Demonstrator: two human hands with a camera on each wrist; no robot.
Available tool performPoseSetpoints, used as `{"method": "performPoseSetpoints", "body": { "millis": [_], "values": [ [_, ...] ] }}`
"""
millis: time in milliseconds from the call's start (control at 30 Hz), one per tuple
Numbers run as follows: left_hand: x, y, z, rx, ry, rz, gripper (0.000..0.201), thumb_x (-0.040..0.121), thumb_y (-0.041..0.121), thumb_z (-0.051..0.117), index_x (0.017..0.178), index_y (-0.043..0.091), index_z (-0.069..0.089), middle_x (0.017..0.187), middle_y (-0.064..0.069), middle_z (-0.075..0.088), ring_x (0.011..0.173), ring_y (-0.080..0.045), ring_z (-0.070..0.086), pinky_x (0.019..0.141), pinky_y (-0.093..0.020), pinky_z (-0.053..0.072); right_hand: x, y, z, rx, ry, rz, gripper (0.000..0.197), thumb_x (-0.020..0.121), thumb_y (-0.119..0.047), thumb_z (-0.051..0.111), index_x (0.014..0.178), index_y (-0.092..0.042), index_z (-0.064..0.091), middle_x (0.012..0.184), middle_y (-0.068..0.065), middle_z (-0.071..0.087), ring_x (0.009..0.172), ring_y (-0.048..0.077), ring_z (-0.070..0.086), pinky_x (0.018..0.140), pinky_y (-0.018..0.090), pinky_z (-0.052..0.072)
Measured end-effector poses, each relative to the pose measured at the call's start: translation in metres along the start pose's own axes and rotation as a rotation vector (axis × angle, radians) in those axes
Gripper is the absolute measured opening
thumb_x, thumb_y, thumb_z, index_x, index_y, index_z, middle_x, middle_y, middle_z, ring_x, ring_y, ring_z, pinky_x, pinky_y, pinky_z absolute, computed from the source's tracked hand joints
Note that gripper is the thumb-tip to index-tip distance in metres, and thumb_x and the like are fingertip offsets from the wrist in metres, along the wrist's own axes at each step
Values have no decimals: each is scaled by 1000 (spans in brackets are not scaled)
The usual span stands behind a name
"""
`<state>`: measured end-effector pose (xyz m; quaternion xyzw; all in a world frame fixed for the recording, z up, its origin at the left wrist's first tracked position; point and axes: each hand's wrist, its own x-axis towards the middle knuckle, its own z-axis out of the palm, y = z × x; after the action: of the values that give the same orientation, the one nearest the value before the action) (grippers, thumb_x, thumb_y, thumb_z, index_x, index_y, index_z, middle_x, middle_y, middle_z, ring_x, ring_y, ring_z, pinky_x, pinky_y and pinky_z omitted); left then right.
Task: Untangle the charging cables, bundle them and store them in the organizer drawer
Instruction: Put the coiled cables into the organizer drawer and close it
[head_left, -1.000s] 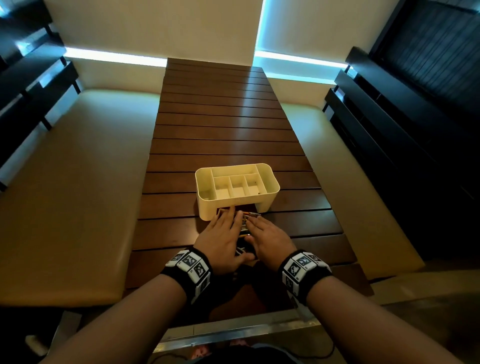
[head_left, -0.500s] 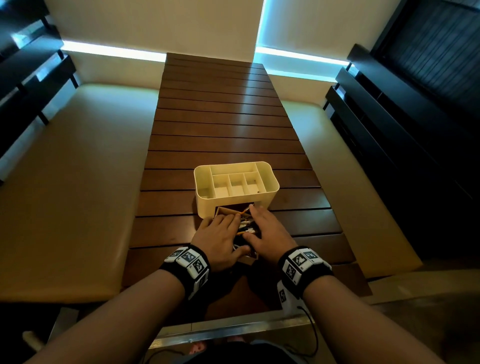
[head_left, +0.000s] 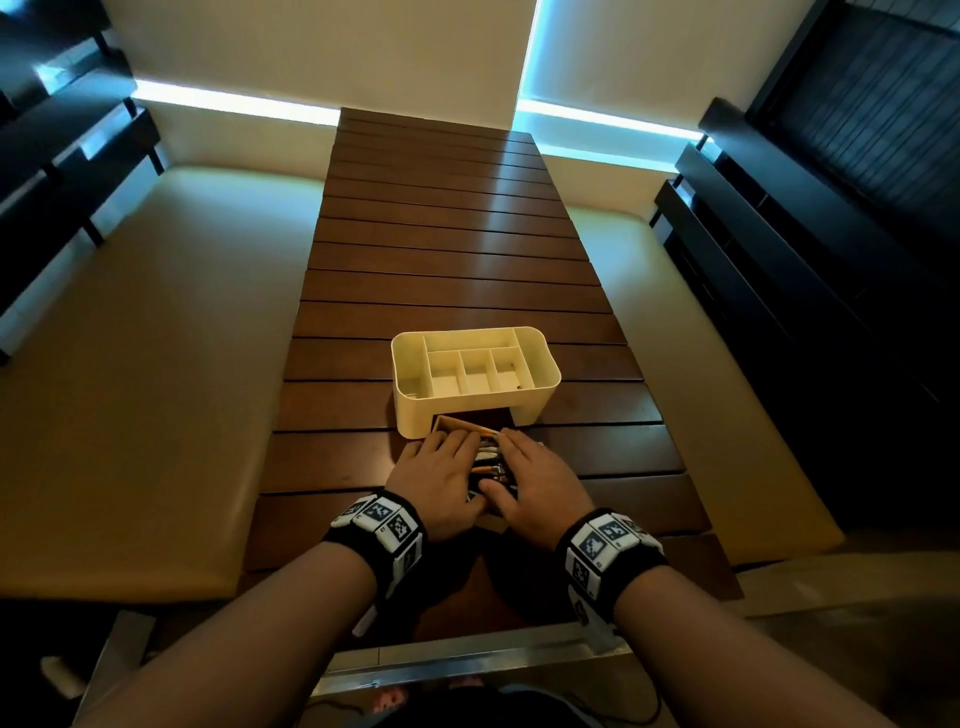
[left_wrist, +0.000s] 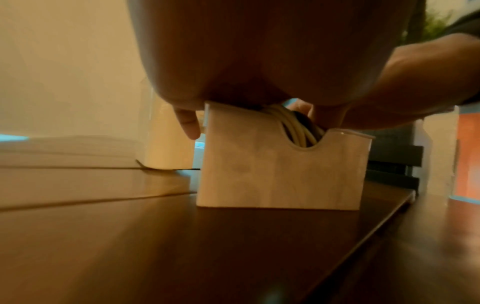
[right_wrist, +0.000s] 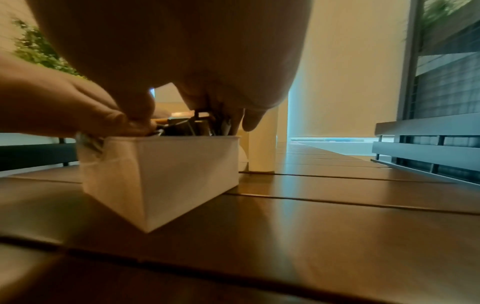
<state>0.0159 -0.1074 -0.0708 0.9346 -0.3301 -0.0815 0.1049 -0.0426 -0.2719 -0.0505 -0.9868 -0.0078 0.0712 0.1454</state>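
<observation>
A cream organizer stands on the slatted wooden table. Its drawer is pulled out toward me and holds bundled cables, white, orange and dark. My left hand and right hand lie side by side on top of the drawer, fingers stretched forward, pressing on the cables. In the left wrist view the drawer front has a notch where white cable loops show under my palm. In the right wrist view the drawer sits cornerwise, with cable ends poking up between both hands.
Cushioned benches run along the table's left and right sides, backed by dark slatted rails. A metal strip edges the table nearest me. The organizer's top is split into several open compartments.
Both hands have drawn back a little toward me from the organizer. The far end of the drawer and the cables in it now show between the fingers and the organizer.
</observation>
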Motion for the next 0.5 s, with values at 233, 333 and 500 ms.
{"method": "performPoseSetpoints", "body": {
  "millis": [233,333,500],
  "values": [
    [-1,9,-2,-68,-44,-98,77,99,54,33,158,14,3,166,-10,3,152,-26,7,121,-44,12,-5,2,14,-121,-94,89,62,103,-54,15,158,-26,7,166,-13,-3,152,10,-9,117,45,-18],
    [-3,0,-2,-27,-68,57,76,101,54,30,158,21,-9,165,-6,-22,153,-23,-14,122,-43,-6,-1,5,10,-143,-136,70,60,105,-51,15,159,-26,5,165,-13,-6,152,13,-11,116,47,-18],
    [-5,-16,-5,4,-127,186,71,103,52,29,159,22,-2,168,-2,-5,154,-16,-4,120,-35,-6,12,8,3,-37,-169,-26,63,106,-44,29,159,-18,7,167,-2,-5,153,17,-10,123,40,-4]
  ]
}}
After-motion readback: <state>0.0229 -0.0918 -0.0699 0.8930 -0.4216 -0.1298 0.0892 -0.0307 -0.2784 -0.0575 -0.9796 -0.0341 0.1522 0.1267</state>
